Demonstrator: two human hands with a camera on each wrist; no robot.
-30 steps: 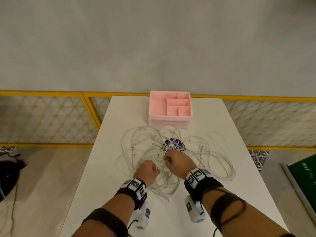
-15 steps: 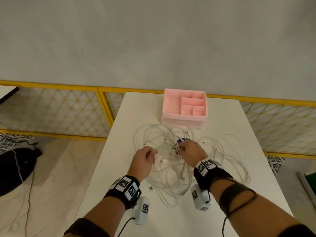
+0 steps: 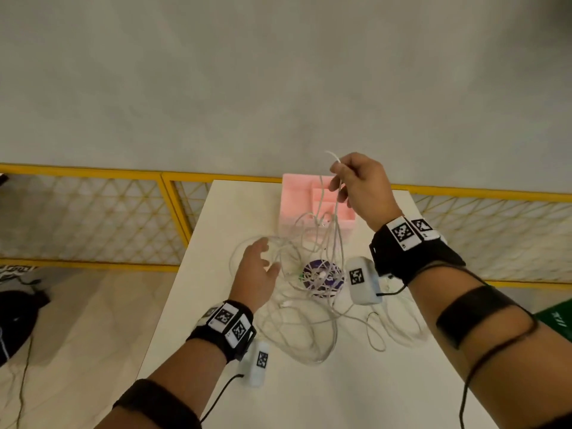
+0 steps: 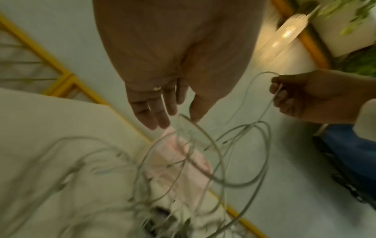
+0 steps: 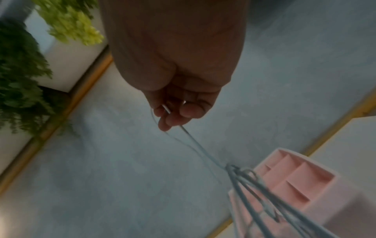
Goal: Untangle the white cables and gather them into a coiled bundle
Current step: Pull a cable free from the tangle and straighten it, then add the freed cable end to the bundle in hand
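Observation:
A tangle of thin white cables [image 3: 309, 292] lies spread across the middle of the white table [image 3: 340, 397]. My right hand [image 3: 343, 181] is raised above the far end of the table and pinches a white cable [image 5: 195, 141]. Several strands hang from it down to the tangle. The same hand [image 4: 284, 95] shows at the right of the left wrist view, gripping the strand. My left hand [image 3: 263, 258] hovers low over the tangle's left side, fingers [image 4: 160, 112] straight and spread, holding nothing. Loops of cable [image 4: 213, 153] hang just beyond its fingertips.
A pink compartment box [image 3: 303, 209] stands at the table's far end, behind the lifted strands. A purple disc [image 3: 323, 278] lies under the tangle. A yellow mesh railing [image 3: 93, 212] runs along the far and left sides. A dark bag [image 3: 15, 320] lies on the floor at left.
My right hand has risen from the tangle up over the pink box, pulling cable strands with it. My left hand has let go, opened and moved forward.

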